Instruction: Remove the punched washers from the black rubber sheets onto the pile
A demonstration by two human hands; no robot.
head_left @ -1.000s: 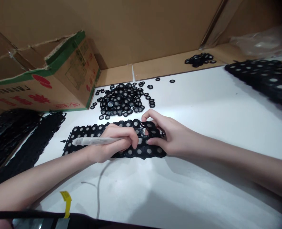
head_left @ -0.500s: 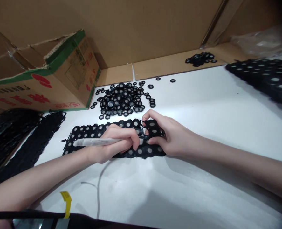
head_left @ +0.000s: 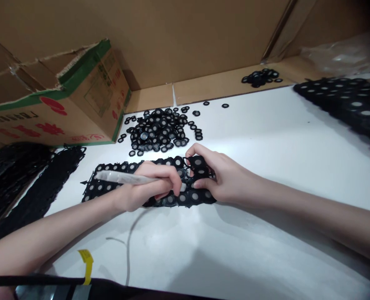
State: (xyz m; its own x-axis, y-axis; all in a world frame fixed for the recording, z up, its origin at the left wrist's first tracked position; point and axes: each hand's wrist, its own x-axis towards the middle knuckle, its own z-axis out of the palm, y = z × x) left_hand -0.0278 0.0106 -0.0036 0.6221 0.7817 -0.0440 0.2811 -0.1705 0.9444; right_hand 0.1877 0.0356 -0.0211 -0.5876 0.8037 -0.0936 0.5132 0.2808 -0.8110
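My left hand (head_left: 152, 183) is closed round a white pen-like tool (head_left: 117, 177), whose wrapped rear end points left. Its tip is hidden by my fingers. Beneath lies a long black sheet (head_left: 185, 198) set with rows of pale round discs. My right hand (head_left: 219, 173) pinches a raised, folded part of this sheet between thumb and fingers. Both hands meet near the sheet's right end, fingertips a short way apart. Just behind them is a heap of loose black rings (head_left: 159, 129) with pale centres.
A cardboard box (head_left: 91, 98) with green edges stands at the back left. Black sheets (head_left: 41, 200) lie at the left, and another disc-set sheet (head_left: 344, 98) at the right. A smaller ring pile (head_left: 260, 78) sits farther back. A thin grey cord (head_left: 129, 250) crosses the white table (head_left: 250, 258).
The rear end of the white pen-like tool has risen and tilts more steeply. My left hand has shifted slightly. My right hand keeps its pinch on the sheet.
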